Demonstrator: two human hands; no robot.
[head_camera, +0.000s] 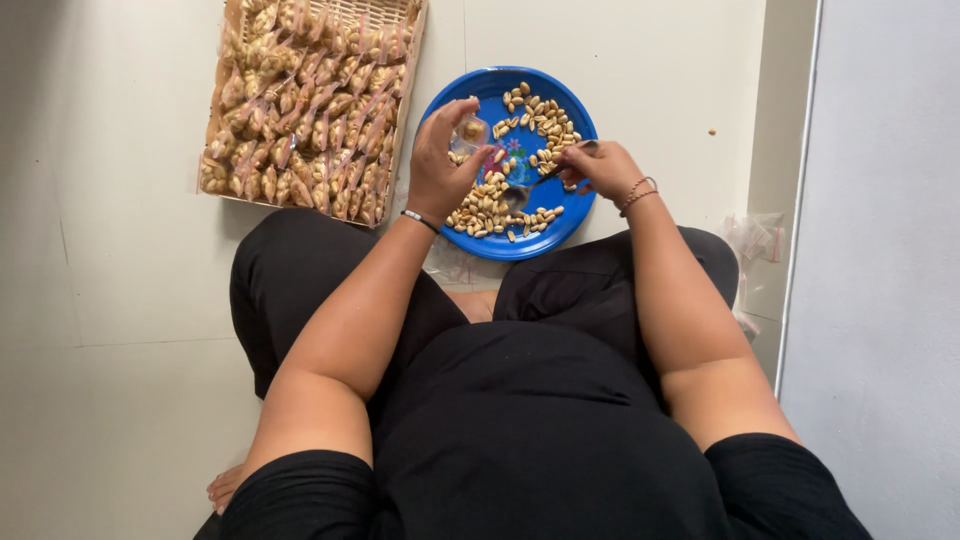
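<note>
Nearest the camera, the person sits cross-legged on the floor (120, 300) in black clothes, both forearms reaching forward over the knees.

The left hand (440, 165) is raised just above the near-left rim of the plate (470, 95). Its fingers (462, 108) are closed around a small clear bag (470, 131), pinched at the top so the mouth stays up; a few peanuts already show inside. The bag is thin soft film, very light and slippery, and would collapse or tip if held anywhere but near the opening.

The right hand (598, 170) rests at the plate's right edge, fingers closed on the handle of a spoon (530, 186), whose bowl lies low among the nuts near the middle of the plate. The spoon looks stiff and slim, best held far back on the handle as it is now.

The plate is blue with a flower pattern and lies flat on the floor, loose peanuts (540, 120) scattered over it. They are small, hard, dry and apt to roll.

Farther left, apart from the plate, a shallow basket (395, 130) is filled with packed bags (300, 110). At the right, by the wall, a few empty bags (752, 235) lie on the floor.
</note>
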